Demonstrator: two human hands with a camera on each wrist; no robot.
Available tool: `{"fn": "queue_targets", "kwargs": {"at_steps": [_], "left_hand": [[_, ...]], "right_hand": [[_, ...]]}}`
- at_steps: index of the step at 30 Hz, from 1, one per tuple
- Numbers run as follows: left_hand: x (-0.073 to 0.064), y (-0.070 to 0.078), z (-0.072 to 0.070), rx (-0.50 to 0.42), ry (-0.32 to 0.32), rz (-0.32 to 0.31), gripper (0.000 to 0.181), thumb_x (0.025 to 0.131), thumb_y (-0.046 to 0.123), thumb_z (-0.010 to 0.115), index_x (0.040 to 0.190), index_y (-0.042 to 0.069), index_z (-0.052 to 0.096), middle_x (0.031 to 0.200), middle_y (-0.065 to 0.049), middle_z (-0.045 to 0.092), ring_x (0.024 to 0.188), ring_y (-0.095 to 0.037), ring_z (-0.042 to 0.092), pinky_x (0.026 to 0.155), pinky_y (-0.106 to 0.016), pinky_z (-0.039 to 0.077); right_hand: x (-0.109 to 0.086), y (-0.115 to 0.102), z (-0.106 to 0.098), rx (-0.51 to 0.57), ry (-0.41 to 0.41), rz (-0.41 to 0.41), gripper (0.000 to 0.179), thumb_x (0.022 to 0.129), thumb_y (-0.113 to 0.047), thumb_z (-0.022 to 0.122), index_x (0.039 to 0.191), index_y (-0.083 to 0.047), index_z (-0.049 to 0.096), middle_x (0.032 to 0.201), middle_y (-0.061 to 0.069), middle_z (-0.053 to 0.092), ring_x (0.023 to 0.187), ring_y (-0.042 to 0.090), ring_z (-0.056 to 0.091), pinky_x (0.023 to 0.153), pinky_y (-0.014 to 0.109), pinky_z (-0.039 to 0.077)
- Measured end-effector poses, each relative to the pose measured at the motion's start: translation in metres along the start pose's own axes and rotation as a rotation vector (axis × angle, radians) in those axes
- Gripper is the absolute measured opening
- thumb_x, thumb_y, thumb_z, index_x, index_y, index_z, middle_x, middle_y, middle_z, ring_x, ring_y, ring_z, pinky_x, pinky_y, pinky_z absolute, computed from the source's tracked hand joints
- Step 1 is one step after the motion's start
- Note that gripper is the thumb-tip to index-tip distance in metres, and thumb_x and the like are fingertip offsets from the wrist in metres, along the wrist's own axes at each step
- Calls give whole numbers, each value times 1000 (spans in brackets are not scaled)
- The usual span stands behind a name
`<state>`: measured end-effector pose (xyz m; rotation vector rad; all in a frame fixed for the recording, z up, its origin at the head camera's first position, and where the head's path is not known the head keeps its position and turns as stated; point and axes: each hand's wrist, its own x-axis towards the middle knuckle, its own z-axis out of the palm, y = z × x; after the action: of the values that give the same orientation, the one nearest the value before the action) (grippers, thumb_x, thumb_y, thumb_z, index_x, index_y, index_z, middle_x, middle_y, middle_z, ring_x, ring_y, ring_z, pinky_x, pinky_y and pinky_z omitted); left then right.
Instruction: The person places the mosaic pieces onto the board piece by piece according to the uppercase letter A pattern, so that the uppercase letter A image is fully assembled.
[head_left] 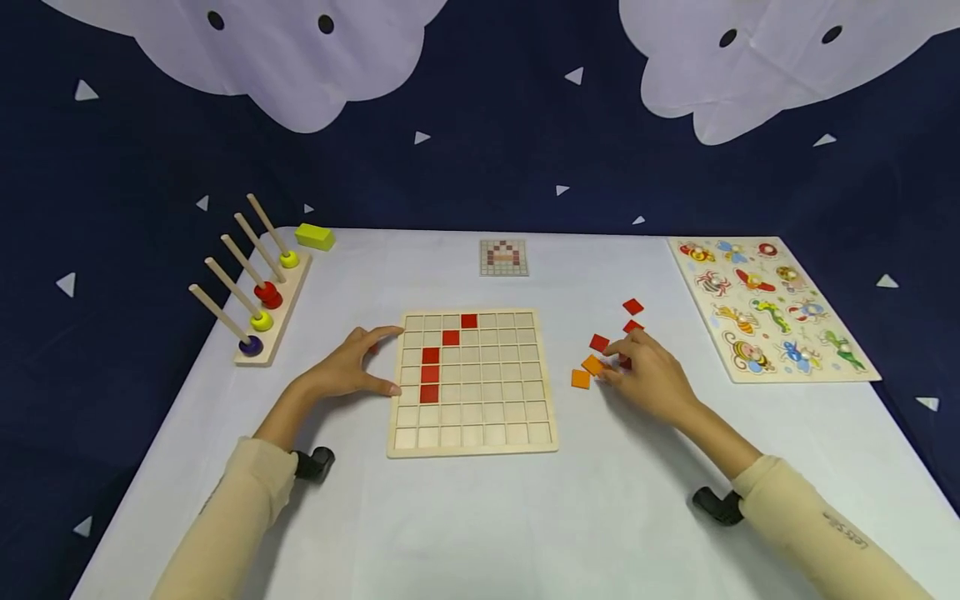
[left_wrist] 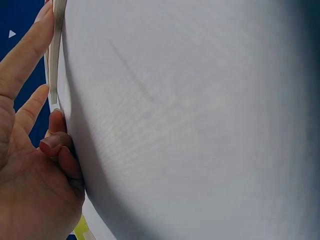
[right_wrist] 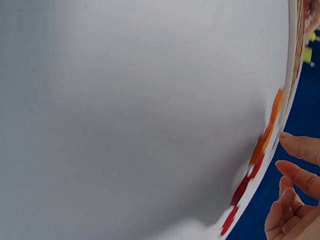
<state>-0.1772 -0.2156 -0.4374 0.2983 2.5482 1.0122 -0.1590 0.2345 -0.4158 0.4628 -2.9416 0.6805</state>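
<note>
A wooden grid board [head_left: 489, 372] lies flat on the table, with several red square tiles [head_left: 430, 373] set in its cells in a stepped line. My left hand [head_left: 343, 364] touches the board's left edge with spread thumb and index finger; the other fingers are curled in the left wrist view. My right hand [head_left: 651, 375] hovers low over loose tiles right of the board. Thumb and index finger stand apart in the right wrist view, nothing visible between them. An orange tile [head_left: 581, 379] and another orange tile [head_left: 592, 365] lie by its fingertips, with loose red tiles [head_left: 633, 307] around.
Behind the board lies a small pattern card [head_left: 504, 258]. A peg stacker [head_left: 273, 321] with coloured beads stands at the left, a yellow-green block [head_left: 315, 237] beside it. An insect puzzle board [head_left: 772, 308] lies at the right. Dark cloth hangs behind the white table [head_left: 480, 525].
</note>
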Motion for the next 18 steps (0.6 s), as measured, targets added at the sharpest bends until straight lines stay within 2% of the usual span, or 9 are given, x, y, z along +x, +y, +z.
{"fn": "queue_targets", "kwargs": {"at_steps": [8,18], "left_hand": [[0,-4,0,-11,1,4,101,72,35,89,154,19,34,112,-17,40,107,-30,40,92,-49,37],[0,-2,0,-13,0,24,98,72,34,89,153,18,35,110,-15,39,104,-28,38,88,-45,36]], "right_hand": [[-1,29,-13,-61,-39,55,27,81,-11,78,103,4,73,91,16,58,83,29,56,72,48,47],[0,40,-14,-74,-69,36,23,83,-14,77,94,6,73,91,17,58,81,30,57,73,51,49]]}}
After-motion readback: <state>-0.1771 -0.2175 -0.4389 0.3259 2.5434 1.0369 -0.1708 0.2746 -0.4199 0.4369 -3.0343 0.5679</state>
